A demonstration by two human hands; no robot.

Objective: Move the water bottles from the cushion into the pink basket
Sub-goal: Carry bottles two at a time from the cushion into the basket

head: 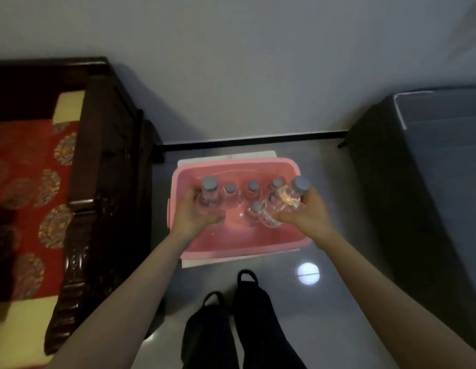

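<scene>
Legs [247, 328] in black stand on the floor [338, 262] before the pink basket [242, 249]. Left hand [190, 217] grips an upright bottle [209, 194] over the basket's left part. Right hand [309, 214] grips a tilted bottle [285, 203] over its right part. Other bottles [252, 190] stand upright inside. Red cushion [23, 182] lies left on a dark wooden seat [98, 182].

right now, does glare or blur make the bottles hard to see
Head view: dim and soft. A round light reflection glares on the glossy floor, clear of the pink basket. The bottle in the right hand catches a warm highlight; the wide lens warps the edges.
</scene>
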